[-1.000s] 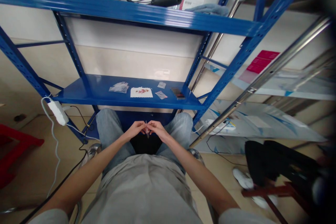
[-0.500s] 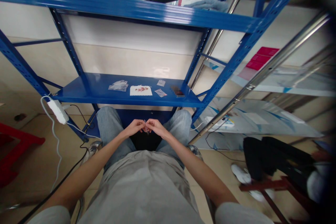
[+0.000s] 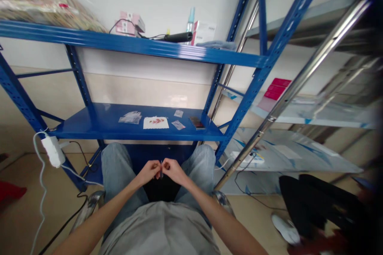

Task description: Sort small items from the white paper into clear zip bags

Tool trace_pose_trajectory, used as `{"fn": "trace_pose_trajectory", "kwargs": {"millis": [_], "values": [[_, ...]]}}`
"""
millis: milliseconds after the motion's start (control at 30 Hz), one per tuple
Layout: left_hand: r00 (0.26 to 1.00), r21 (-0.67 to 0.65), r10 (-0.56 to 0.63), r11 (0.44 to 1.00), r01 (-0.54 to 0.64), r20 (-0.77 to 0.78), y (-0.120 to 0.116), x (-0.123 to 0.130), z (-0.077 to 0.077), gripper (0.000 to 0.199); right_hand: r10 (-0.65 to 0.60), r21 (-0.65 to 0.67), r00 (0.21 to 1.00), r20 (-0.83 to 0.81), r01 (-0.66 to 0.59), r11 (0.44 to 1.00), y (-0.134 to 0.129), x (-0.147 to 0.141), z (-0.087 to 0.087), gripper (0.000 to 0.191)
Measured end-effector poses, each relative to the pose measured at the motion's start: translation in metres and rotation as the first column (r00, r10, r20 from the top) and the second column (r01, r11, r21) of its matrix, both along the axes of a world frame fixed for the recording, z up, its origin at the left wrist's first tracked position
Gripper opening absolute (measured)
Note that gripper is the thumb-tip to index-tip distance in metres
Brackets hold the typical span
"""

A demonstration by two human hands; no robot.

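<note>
Hands: our left hand [image 3: 149, 172] and right hand [image 3: 174, 171] meet over our jeans [image 3: 115, 163], fingertips [image 3: 157, 165] clamped together on a thin sliver [image 3: 161, 169], steadied from both sides.
Shelf: a white card [image 3: 156, 122] lies near the front edge of the blue steel shelf [image 3: 89, 127], within our reach.

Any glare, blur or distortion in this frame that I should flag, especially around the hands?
Head view: wide-angle distortion bends the chrome pole; glare streaks the blue shelf beam; the right edge smears dark over the black fabric; the left hand and right hand look sharp, but their pinched item is tiny.

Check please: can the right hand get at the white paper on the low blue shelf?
Probably yes: the right hand is close below the shelf, and nothing stands between it and the paper.
</note>
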State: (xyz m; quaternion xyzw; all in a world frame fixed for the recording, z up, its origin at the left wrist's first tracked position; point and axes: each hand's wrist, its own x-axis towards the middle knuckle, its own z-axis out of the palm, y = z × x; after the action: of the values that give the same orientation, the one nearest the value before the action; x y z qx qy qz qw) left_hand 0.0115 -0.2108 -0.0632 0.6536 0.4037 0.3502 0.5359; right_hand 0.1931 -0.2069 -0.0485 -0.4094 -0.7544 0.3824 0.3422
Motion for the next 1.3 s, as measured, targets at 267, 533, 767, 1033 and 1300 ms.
{"fn": "trace_pose_trajectory", "kwargs": {"millis": [267, 533, 767, 1033, 1300], "values": [[0.999, 0.072, 0.003, 0.997, 0.000, -0.052, 0.000, 0.004, -0.014, 0.024, -0.029, 0.026, 0.996, 0.084, 0.027, 0.999, 0.002, 0.003, -0.006, 0.008], [0.947, 0.269, 0.223, 0.950, -0.159, -0.230, 0.000, 0.000, 0.005, 0.022, -0.343, 0.154, 0.920, 0.191, 0.317, 0.936, 0.007, 0.002, 0.008, 0.012], [0.808, 0.408, 0.318, 0.907, -0.106, -0.496, -0.014, 0.004, 0.023, 0.018, -0.068, -0.013, 0.994, 0.085, 0.070, 0.997, 0.000, 0.004, 0.007, 0.042], [0.792, 0.518, 0.446, 0.832, -0.196, -0.417, -0.017, -0.004, 0.033, 0.019, -0.212, 0.057, 0.975, -0.060, 0.215, 0.975, 0.005, -0.001, 0.014, 0.022], [0.892, -0.305, 0.385, 0.901, -0.308, 0.237, 0.004, -0.024, 0.029, 0.045, -0.350, -0.373, 0.721, -0.598, 0.136, 0.918, 0.016, 0.003, 0.020, 0.024]]}}
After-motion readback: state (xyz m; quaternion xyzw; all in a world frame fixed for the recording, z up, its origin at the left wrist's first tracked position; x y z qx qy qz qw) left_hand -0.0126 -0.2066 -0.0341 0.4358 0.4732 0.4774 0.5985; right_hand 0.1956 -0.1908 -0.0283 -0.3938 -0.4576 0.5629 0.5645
